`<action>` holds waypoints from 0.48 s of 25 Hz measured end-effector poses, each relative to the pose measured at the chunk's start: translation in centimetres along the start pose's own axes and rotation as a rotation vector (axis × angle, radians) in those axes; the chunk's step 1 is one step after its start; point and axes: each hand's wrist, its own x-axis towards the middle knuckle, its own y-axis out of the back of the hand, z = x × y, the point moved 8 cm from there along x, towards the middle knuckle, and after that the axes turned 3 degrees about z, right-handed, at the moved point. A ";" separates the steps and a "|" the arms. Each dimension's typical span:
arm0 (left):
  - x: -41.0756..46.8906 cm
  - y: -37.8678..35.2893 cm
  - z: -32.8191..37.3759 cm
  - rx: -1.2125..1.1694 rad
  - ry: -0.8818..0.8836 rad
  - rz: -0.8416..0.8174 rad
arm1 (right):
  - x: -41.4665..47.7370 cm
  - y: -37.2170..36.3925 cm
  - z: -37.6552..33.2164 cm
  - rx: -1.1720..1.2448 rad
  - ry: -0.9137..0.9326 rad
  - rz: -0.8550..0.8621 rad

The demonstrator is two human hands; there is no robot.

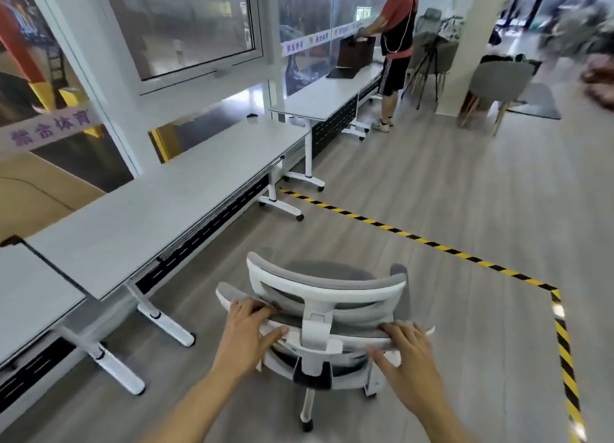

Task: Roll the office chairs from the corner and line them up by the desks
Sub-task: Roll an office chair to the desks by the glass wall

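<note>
You've got the office chair (327, 291) out on the open floor, well clear of any corner, running alongside the row of desks (166, 206) on your left with the seat facing ahead. Your left hand (246, 329) has its fingers curled over the top edge of the backrest (289, 318) with the thumb hooked underneath, and your right hand (410, 353) is wrapped over the same edge on the other side, thumb spread wide. That's a good, even two-handed hold. Push level and low through both palms, not down, so the castors (307, 426) roll and the chair doesn't tip toward you. The chair looks slightly angled toward the desks, so steer with a touch more pressure from the left hand if you want it to run straight. Watch the white desk feet (166, 323) sticking out just to your left, since a castor could catch there. The striped floor tape (398, 233) lies across your path, so expect a small bump. There's a person (397, 27) standing at the far desk, so I'd park this one short of them, then turn the seat in under a desk edge.
</note>
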 end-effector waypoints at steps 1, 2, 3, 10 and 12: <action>2.7 -0.5 -1.2 0.016 -0.029 0.001 | 2.4 -1.1 -0.4 0.005 -0.023 -0.011; 5.7 -1.2 -2.5 0.020 -0.043 -0.012 | 5.2 -2.2 -1.0 0.005 -0.030 -0.002; 8.5 -2.1 -3.7 0.012 -0.033 -0.041 | 7.8 -2.9 -1.6 0.001 -0.022 0.031; 27.7 -7.5 -10.4 -0.022 -0.017 -0.101 | 25.0 -8.1 -1.2 -0.077 -0.017 0.182; 33.2 -8.6 -11.6 -0.008 -0.025 -0.125 | 30.1 -9.6 -0.4 -0.077 -0.035 0.164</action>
